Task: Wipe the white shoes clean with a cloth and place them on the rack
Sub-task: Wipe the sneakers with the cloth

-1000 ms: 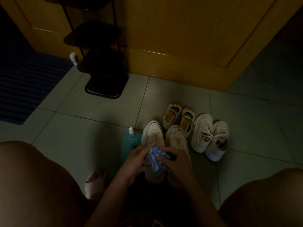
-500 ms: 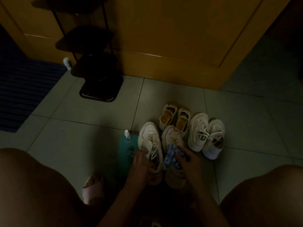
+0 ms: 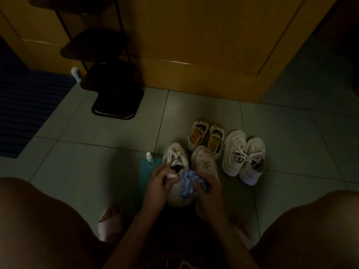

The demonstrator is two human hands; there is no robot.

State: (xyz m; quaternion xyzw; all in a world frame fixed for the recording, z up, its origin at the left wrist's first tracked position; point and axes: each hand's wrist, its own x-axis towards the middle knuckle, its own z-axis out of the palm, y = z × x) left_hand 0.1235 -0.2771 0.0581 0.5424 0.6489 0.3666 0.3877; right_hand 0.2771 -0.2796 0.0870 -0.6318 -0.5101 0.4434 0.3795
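Left hand [image 3: 158,183] grips the white shoe [image 3: 175,158] at its collar; right hand [image 3: 208,188] presses the bunched striped cloth [image 3: 187,183] against that shoe's heel; its mate [image 3: 204,162] lies just right of the shoe; the dark rack [image 3: 114,94] stands well beyond the shoe, to its left.

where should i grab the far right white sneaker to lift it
Probably best to take the far right white sneaker by its heel collar, from above and the near side. It stands upright with the opening up, heel nearest and toe away. Its mate crowds its left side.
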